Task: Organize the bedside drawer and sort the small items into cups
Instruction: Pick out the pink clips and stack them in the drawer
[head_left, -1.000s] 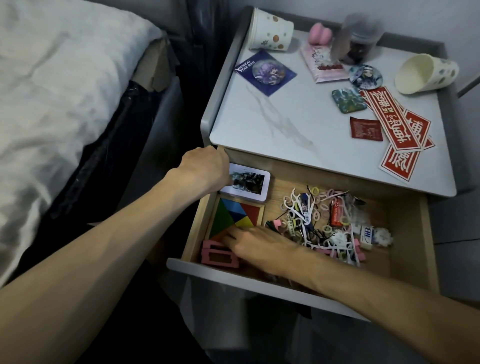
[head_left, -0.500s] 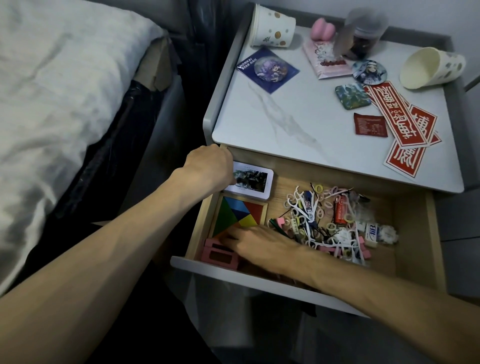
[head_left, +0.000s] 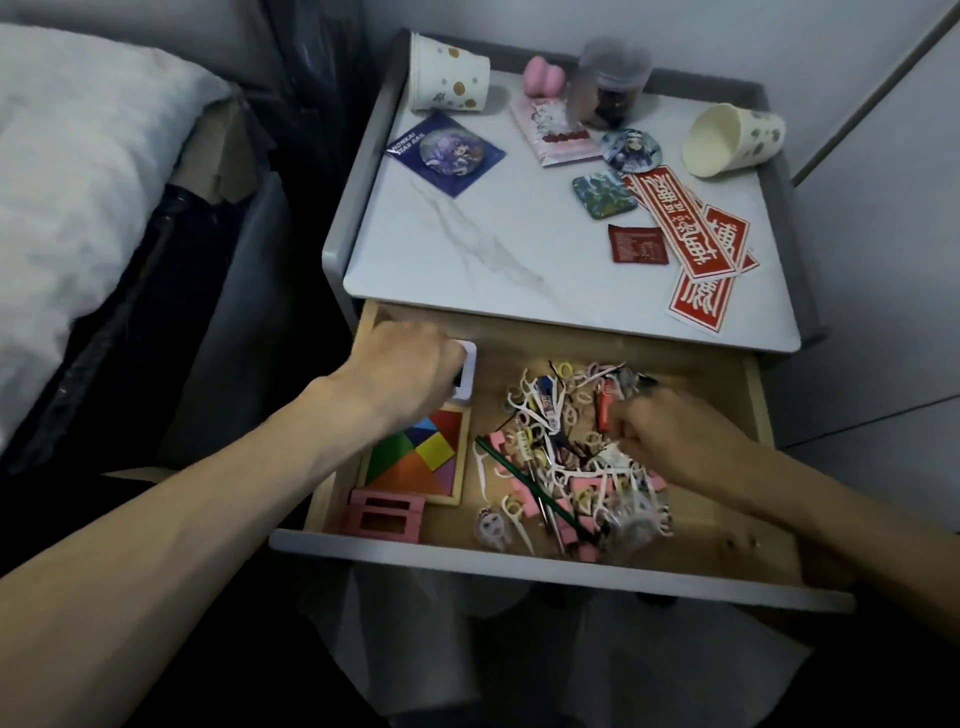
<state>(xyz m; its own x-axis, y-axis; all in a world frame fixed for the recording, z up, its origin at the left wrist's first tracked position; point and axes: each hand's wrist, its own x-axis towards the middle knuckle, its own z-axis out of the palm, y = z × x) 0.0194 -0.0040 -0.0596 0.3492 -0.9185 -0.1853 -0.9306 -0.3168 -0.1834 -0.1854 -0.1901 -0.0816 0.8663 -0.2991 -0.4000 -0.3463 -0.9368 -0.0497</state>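
Note:
The wooden drawer (head_left: 756, 384) of the bedside table stands open. A heap of small items (head_left: 556, 452) fills its middle: white floss picks, hair ties, pink clips and a green stick. My right hand (head_left: 675, 441) is at the heap's right side with its fingers curled down into the items; what they pinch is hidden. My left hand (head_left: 405, 374) grips a white picture box (head_left: 467, 374) at the drawer's back left and covers most of it. One dotted paper cup (head_left: 449, 73) stands at the table's back left. A second dotted cup (head_left: 732, 140) lies on its side at the back right.
A coloured tangram tray (head_left: 421, 457) and pink frames (head_left: 387, 514) lie at the drawer's left front. On the marble top (head_left: 467, 249) are badges, a clear jar (head_left: 613, 88), a pink packet and red stickers (head_left: 701, 244). The bed (head_left: 78, 182) is to the left.
My right hand left the pink frames at the drawer's left front and moved right into the heap. My left hand slid further over the white box. The view shifted closer.

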